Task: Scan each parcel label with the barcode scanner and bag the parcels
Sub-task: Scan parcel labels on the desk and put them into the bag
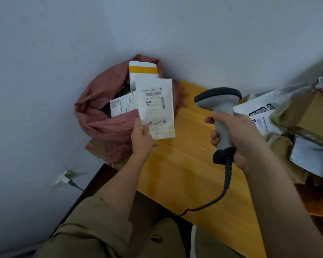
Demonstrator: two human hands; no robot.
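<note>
White parcel (158,107) pinched at its lower corner by the left hand (142,138), label up; the right hand (239,135) grips the scanner (219,112).

Bare wooden tabletop (185,164) lies open between and below both hands. Just beyond the left hand a pink sack (103,108) fills the corner against the wall, holding a labelled parcel and a white box with yellow tape (143,69). Right of the scanner hand, piled mailers (259,112) and a cardboard box (309,110) crowd the edge. Label print is too blurred to read.
</note>
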